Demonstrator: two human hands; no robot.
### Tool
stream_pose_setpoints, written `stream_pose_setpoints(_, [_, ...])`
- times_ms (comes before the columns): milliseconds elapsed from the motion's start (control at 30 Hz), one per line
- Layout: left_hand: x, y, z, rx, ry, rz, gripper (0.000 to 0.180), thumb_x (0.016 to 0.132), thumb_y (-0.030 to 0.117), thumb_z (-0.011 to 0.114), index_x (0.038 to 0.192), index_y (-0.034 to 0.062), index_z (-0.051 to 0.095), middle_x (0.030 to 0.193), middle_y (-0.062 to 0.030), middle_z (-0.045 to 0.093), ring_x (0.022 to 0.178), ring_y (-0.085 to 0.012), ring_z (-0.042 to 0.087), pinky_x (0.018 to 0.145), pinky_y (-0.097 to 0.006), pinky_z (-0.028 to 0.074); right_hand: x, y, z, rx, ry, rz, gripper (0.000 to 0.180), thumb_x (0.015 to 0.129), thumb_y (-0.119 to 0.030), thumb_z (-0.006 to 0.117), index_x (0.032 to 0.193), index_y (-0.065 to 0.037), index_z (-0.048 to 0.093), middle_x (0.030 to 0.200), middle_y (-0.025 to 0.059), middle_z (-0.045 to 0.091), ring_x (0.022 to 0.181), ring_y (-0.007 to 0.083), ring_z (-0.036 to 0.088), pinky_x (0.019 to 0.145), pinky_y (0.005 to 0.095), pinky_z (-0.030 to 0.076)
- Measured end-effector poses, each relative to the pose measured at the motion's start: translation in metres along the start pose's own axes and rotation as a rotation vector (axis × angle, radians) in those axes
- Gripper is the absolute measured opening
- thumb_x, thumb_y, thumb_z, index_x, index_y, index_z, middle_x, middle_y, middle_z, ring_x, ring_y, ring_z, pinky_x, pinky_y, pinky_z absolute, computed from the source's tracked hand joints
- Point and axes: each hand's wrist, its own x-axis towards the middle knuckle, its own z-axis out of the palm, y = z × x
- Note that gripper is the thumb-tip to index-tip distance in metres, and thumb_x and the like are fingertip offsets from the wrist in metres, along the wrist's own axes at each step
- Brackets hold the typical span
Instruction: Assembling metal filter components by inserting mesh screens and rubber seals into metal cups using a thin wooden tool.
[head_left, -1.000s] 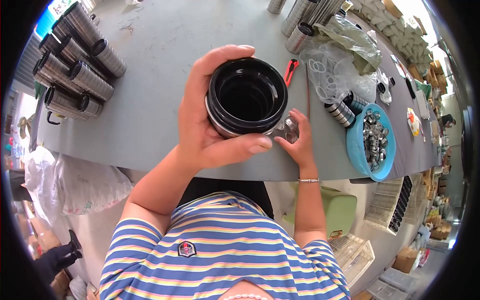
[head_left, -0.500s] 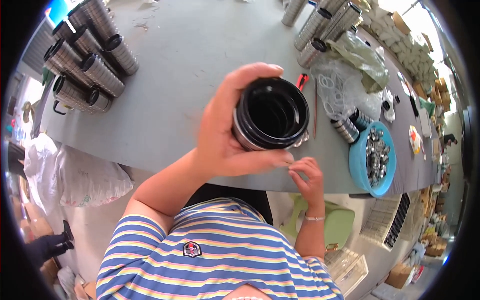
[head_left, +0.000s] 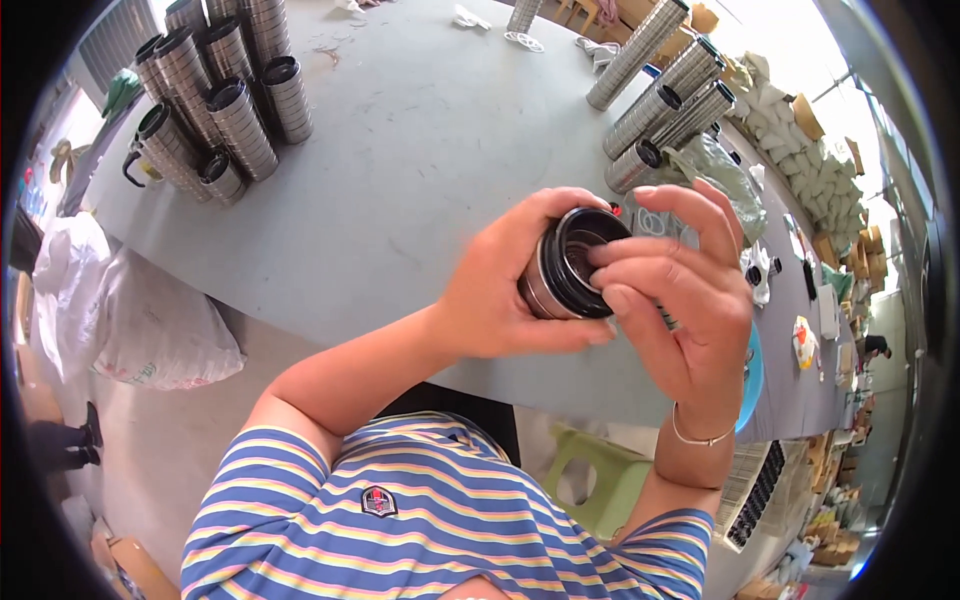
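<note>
My left hand [head_left: 490,275] is wrapped round a short black cylinder with metal bands [head_left: 548,275], tilted so that its open mouth faces right. Its thumb lies along the lower side, its fingers over the top. Over the mouth, my right hand [head_left: 680,290] has its thumb and nearest fingers drawn together at the rim. Two blurred fingertips reach into the opening, while the other fingers are raised. Whatever they pinch, if anything, is hidden. Both hands are above the near part of the grey table [head_left: 400,170].
Upright stacks of metal-banded cylinders [head_left: 240,125] stand at the far left; more banded stacks [head_left: 645,120] are at the far right. Behind my right wrist shows a blue basin [head_left: 750,375]. A white sack [head_left: 150,330] and a green stool [head_left: 600,485] are beside the table.
My right hand has risen from below the cylinder to its mouth, fingers now inside. My left hand has tilted the cylinder and shifted slightly right and down in view. The view has turned.
</note>
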Motion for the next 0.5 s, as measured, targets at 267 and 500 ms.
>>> stream_pose_setpoints(267, [0.004, -0.006, 0.002, 0.068, 0.007, 0.129, 0.091, 0.07, 0.034, 0.101, 0.142, 0.0021, 0.055, 0.119, -0.0127, 0.068, 0.101, -0.0261, 0.069, 0.09, -0.036, 0.056, -0.003, -0.013, -0.001, -0.069, -0.089, 0.104, 0.047, 0.085, -0.057, 0.08, 0.093, -0.011, 0.082, 0.099, 0.0039, 0.079, 0.129, 0.0318, 0.066, 0.126, 0.0565, 0.026])
stream_pose_setpoints(500, [0.003, -0.003, -0.005, -0.002, -0.072, 0.091, 0.094, 0.073, 0.031, 0.099, 0.147, 0.0003, 0.05, 0.122, -0.0135, 0.066, 0.11, -0.0233, 0.067, 0.097, -0.036, 0.055, 0.013, -0.019, -0.01, -0.147, -0.29, 0.028, 0.057, 0.088, -0.061, 0.076, 0.09, -0.004, 0.081, 0.1, 0.0076, 0.076, 0.126, 0.0353, 0.067, 0.126, 0.0576, 0.028])
